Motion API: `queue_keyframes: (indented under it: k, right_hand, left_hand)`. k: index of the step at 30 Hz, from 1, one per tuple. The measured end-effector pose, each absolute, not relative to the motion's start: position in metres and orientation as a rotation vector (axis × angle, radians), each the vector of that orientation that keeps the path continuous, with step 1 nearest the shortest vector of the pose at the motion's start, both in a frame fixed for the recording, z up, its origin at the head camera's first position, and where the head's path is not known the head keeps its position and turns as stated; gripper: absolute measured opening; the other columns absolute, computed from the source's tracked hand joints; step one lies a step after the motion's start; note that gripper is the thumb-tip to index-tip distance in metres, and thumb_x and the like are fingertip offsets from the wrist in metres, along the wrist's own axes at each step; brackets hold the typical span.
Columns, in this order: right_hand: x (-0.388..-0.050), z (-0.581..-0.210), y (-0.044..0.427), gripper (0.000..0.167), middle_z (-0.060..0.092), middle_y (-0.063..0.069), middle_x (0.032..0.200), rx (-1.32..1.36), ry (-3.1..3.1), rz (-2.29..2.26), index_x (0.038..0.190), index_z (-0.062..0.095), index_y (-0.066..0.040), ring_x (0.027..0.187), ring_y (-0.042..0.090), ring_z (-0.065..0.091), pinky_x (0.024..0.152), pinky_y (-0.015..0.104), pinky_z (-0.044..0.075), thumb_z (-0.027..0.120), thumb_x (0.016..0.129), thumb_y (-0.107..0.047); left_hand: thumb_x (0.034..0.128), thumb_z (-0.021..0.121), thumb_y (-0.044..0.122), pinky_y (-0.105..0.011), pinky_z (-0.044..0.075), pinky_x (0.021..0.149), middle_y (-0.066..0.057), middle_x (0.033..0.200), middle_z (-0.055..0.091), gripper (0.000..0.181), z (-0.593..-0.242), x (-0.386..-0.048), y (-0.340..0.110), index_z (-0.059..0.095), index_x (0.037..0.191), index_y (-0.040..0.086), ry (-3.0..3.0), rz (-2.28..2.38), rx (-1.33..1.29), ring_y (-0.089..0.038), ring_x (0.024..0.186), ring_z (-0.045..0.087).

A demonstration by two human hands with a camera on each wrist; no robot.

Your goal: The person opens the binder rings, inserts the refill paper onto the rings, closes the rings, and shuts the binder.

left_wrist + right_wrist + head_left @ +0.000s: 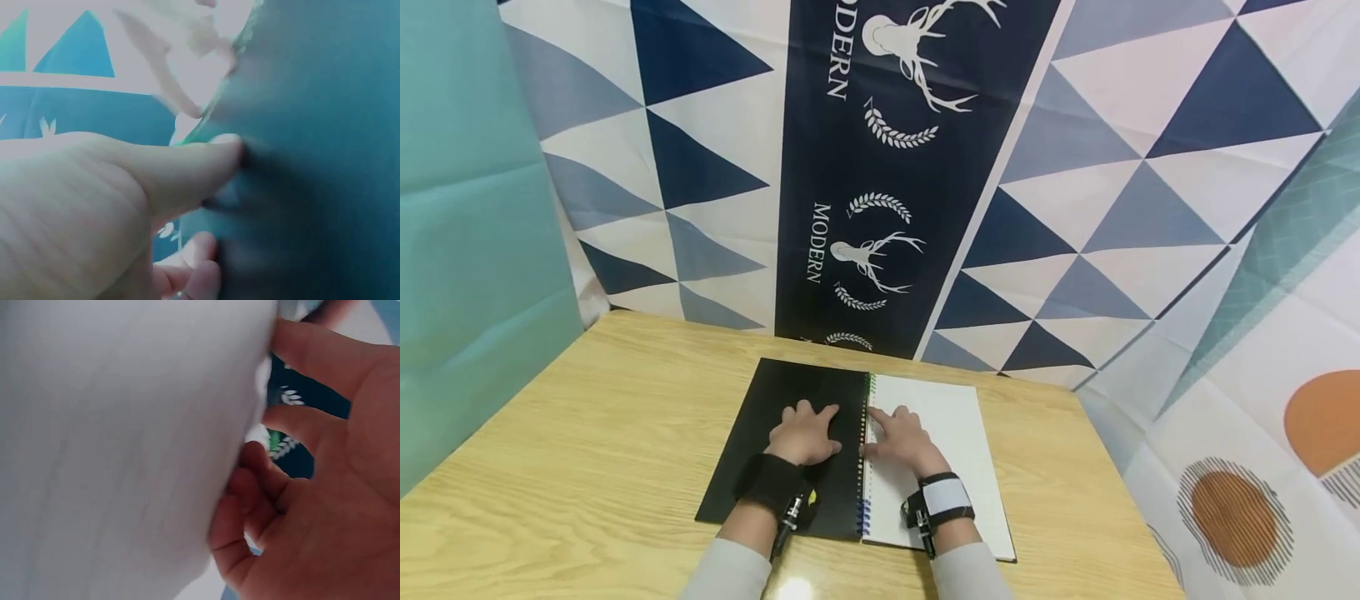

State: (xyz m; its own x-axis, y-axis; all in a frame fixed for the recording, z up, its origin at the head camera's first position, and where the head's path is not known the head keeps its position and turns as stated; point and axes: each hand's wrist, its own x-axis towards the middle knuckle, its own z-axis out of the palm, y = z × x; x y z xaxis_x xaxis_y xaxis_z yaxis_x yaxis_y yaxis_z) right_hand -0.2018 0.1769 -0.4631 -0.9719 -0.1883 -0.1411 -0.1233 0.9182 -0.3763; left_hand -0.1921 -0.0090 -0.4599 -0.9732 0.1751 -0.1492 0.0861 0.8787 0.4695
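Note:
A spiral notebook (958, 417) lies spread on the table, its black cover (737, 467) to the left and a white page to the right. A coil (862, 467) with green, yellow and blue parts runs between them. My left hand (802, 437) rests on the black cover near the coil; in the left wrist view its thumb (194, 165) touches the dark surface. On the white page rests my right hand (902, 440), index finger and thumb reaching to the coil. The right wrist view shows its other fingers (228, 534) bent against the page. Neither hand grips anything.
The notebook lies on a light wooden table (587, 442) close to its back edge. Behind stands a patterned cloth (880, 167) with triangles and deer heads. A teal cloth (475, 250) hangs at the left, and a white patterned cloth (1247, 400) at the right.

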Motion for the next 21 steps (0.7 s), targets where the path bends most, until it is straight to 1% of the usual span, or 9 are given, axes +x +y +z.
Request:
queue_keyframes:
  k: [2, 6, 9, 11, 13, 14, 16, 17, 21]
  right_hand:
    - [-0.192, -0.460, 0.178, 0.072, 0.045, 0.012, 0.104, -0.258, 2.911, -0.538, 0.146, 0.056, -0.018, 0.093, 0.026, 0.039, 0.070, 0.039, 0.038, 0.084, 0.081, -0.032]
    - [-0.177, -0.454, 0.177, 0.073, 0.046, 0.010, 0.109, -0.303, 2.914, -0.479, 0.143, 0.059, -0.021, 0.098, 0.026, 0.039, 0.075, 0.046, 0.041, 0.087, 0.077, -0.032]
    - [-0.170, -0.450, 0.175, 0.077, 0.050, 0.012, 0.128, -0.296, 2.904, -0.365, 0.146, 0.055, -0.027, 0.112, 0.031, 0.044, 0.087, 0.057, 0.044, 0.085, 0.076, -0.041]
    - [-0.166, -0.447, 0.177, 0.082, 0.045, 0.014, 0.147, -0.275, 2.870, -0.301, 0.150, 0.050, -0.030, 0.129, 0.038, 0.043, 0.095, 0.067, 0.042, 0.083, 0.077, -0.048]
    - [-0.162, -0.444, 0.183, 0.088, 0.033, 0.017, 0.162, -0.235, 2.811, -0.284, 0.154, 0.044, -0.031, 0.145, 0.048, 0.033, 0.102, 0.076, 0.035, 0.082, 0.077, -0.053]
    - [-0.160, -0.443, 0.186, 0.091, 0.026, 0.018, 0.166, -0.204, 2.780, -0.300, 0.155, 0.042, -0.031, 0.150, 0.050, 0.025, 0.105, 0.078, 0.031, 0.081, 0.077, -0.054]
    - [-0.158, -0.439, 0.194, 0.097, 0.019, 0.022, 0.168, -0.142, 2.739, -0.319, 0.157, 0.038, -0.029, 0.152, 0.055, 0.016, 0.107, 0.080, 0.026, 0.083, 0.075, -0.053]
    - [-0.158, -0.438, 0.198, 0.099, 0.018, 0.023, 0.168, -0.115, 2.729, -0.315, 0.158, 0.038, -0.027, 0.151, 0.058, 0.015, 0.108, 0.079, 0.026, 0.084, 0.074, -0.052]
    - [-0.157, -0.434, 0.207, 0.109, 0.018, 0.029, 0.166, -0.040, 2.727, -0.273, 0.159, 0.036, -0.022, 0.146, 0.065, 0.017, 0.107, 0.078, 0.029, 0.089, 0.068, -0.050]
  left_hand:
    - [0.0917, 0.074, 0.032, -0.052, 0.047, 0.080, -0.018, 0.125, 0.049, 0.065, -0.460, -0.188, -0.017, 0.049, 0.151, 0.021, 2.848, 0.746, 0.210, -0.034, 0.106, 0.043]
    - [0.0887, 0.078, 0.030, -0.056, 0.047, 0.083, -0.020, 0.127, 0.049, 0.068, -0.460, -0.186, -0.027, 0.050, 0.150, 0.019, 2.843, 0.769, 0.203, -0.035, 0.107, 0.044]
    - [0.0865, 0.080, 0.033, -0.064, 0.045, 0.091, -0.024, 0.131, 0.048, 0.072, -0.457, -0.184, -0.035, 0.049, 0.150, 0.018, 2.878, 0.732, 0.123, -0.040, 0.113, 0.045]
    - [0.0860, 0.080, 0.037, -0.070, 0.041, 0.095, -0.027, 0.135, 0.045, 0.075, -0.454, -0.182, -0.041, 0.048, 0.150, 0.015, 2.907, 0.683, 0.036, -0.046, 0.121, 0.043]
    - [0.0855, 0.080, 0.041, -0.071, 0.040, 0.094, -0.029, 0.136, 0.043, 0.077, -0.452, -0.180, -0.048, 0.048, 0.149, 0.011, 2.935, 0.640, -0.054, -0.049, 0.125, 0.041]
    - [0.0858, 0.079, 0.042, -0.072, 0.040, 0.094, -0.030, 0.136, 0.041, 0.077, -0.451, -0.180, -0.052, 0.048, 0.147, 0.009, 2.942, 0.623, -0.095, -0.051, 0.126, 0.039]
    - [0.0873, 0.077, 0.043, -0.071, 0.041, 0.091, -0.031, 0.135, 0.041, 0.075, -0.448, -0.180, -0.059, 0.048, 0.144, 0.004, 2.943, 0.623, -0.178, -0.052, 0.126, 0.038]
    - [0.0884, 0.076, 0.043, -0.070, 0.042, 0.090, -0.032, 0.134, 0.040, 0.074, -0.446, -0.180, -0.063, 0.047, 0.143, 0.002, 2.937, 0.640, -0.214, -0.053, 0.126, 0.038]
    - [0.0948, 0.067, 0.041, -0.069, 0.045, 0.090, -0.037, 0.134, 0.037, 0.073, -0.442, -0.183, -0.077, 0.042, 0.144, -0.006, 2.895, 0.769, -0.274, -0.056, 0.125, 0.037]
